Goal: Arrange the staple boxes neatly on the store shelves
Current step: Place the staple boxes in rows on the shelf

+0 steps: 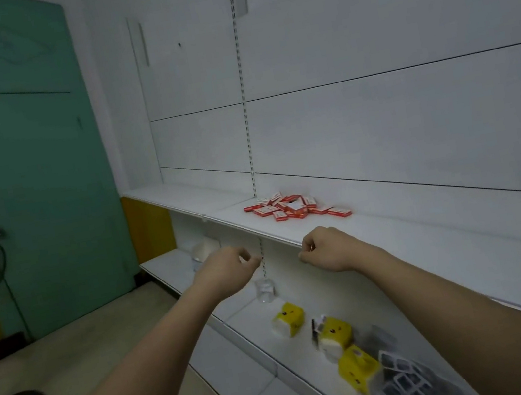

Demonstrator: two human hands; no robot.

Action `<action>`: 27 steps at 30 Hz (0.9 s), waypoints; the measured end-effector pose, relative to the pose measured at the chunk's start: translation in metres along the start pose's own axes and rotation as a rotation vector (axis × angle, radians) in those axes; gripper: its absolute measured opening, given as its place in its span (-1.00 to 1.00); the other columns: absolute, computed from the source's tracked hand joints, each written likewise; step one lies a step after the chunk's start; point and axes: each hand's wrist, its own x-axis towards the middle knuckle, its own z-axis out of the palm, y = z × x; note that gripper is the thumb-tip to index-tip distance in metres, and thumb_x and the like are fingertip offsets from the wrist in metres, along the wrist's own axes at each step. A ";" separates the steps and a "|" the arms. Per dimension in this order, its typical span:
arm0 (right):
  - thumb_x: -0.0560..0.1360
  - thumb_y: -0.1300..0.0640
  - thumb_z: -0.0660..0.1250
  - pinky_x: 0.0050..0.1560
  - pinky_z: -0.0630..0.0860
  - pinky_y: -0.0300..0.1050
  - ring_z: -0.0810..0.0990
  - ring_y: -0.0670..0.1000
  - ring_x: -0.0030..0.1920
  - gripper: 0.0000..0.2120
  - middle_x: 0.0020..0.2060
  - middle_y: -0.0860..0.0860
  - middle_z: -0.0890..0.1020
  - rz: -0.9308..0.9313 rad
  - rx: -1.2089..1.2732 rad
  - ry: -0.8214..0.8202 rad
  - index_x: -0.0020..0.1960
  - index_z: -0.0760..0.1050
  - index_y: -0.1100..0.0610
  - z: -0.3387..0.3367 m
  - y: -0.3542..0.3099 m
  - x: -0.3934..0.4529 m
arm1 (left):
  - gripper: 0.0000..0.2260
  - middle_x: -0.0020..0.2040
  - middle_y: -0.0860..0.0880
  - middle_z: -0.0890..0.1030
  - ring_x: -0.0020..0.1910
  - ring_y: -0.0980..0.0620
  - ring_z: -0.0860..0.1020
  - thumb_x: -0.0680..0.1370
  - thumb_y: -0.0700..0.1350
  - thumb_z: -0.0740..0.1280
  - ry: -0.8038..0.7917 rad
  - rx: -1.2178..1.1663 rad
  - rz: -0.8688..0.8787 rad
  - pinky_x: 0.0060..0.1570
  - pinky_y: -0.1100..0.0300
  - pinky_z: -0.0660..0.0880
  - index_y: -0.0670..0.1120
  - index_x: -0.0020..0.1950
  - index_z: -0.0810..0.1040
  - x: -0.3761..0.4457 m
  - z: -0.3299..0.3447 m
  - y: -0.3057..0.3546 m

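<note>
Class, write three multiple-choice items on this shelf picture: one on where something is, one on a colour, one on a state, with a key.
1. Where are the staple boxes?
A. on the floor
B. on the upper shelf
C. in the left hand

2. What colour are the tissue packs on the lower shelf?
A. yellow
B. blue
C. black

3. How do the staple boxes lie?
A. in one straight row
B. in a loose jumbled heap
C. in a tall stack

Key: 1 B, they rest on the shelf above both hands; 2 A, their wrappers are yellow; 3 B, they point in many directions and overlap.
</note>
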 end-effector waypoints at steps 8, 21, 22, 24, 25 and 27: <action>0.49 0.00 0.29 -0.04 0.55 0.02 0.61 0.05 -0.12 -0.81 -0.19 0.02 0.63 0.028 0.039 -0.007 -0.13 0.57 0.12 0.044 0.001 0.120 | -0.66 0.07 0.02 0.63 -0.01 0.05 0.57 0.54 0.21 0.21 0.018 0.048 0.020 0.06 0.04 0.55 0.04 0.15 0.56 0.099 0.012 -0.074; 0.51 0.12 0.28 -0.14 0.47 -0.06 0.58 0.11 -0.15 -0.78 -0.12 0.17 0.64 0.107 0.168 0.067 -0.06 0.56 0.29 0.075 0.013 0.346 | -0.73 0.03 0.04 0.61 -0.05 0.04 0.57 0.57 0.10 0.23 -0.046 0.044 0.095 -0.10 0.12 0.57 0.02 0.16 0.56 0.313 -0.006 -0.159; 0.52 0.13 0.27 -0.15 0.45 -0.07 0.56 0.09 -0.15 -0.80 -0.15 0.14 0.62 0.119 0.148 0.071 -0.08 0.55 0.27 0.076 0.014 0.357 | -0.75 0.02 0.06 0.61 -0.05 0.05 0.56 0.56 0.11 0.23 -0.049 0.039 0.102 -0.13 0.15 0.55 0.03 0.14 0.56 0.325 -0.003 -0.164; 0.53 0.15 0.26 -0.14 0.45 -0.08 0.55 0.07 -0.14 -0.83 -0.14 0.12 0.62 0.147 0.115 0.104 -0.06 0.55 0.25 0.080 0.017 0.380 | -0.78 -0.03 0.11 0.61 -0.07 0.07 0.55 0.54 0.12 0.24 -0.042 0.018 0.115 -0.14 0.17 0.52 0.08 0.08 0.57 0.350 0.005 -0.176; 0.53 0.17 0.26 -0.13 0.47 -0.08 0.55 0.06 -0.14 -0.83 -0.12 0.14 0.63 0.160 0.101 0.125 -0.04 0.55 0.26 0.082 0.018 0.391 | -0.80 -0.05 0.12 0.61 -0.08 0.08 0.54 0.54 0.11 0.25 -0.044 0.003 0.128 -0.11 0.16 0.52 0.08 0.06 0.58 0.362 0.009 -0.183; 0.54 0.18 0.25 -0.11 0.50 -0.07 0.57 0.05 -0.14 -0.84 -0.10 0.15 0.64 0.186 0.062 0.163 -0.02 0.56 0.24 0.089 0.018 0.412 | -0.81 -0.06 0.10 0.60 -0.10 0.10 0.54 0.53 0.10 0.27 -0.077 -0.019 0.167 -0.07 0.15 0.52 0.07 0.04 0.58 0.389 0.018 -0.198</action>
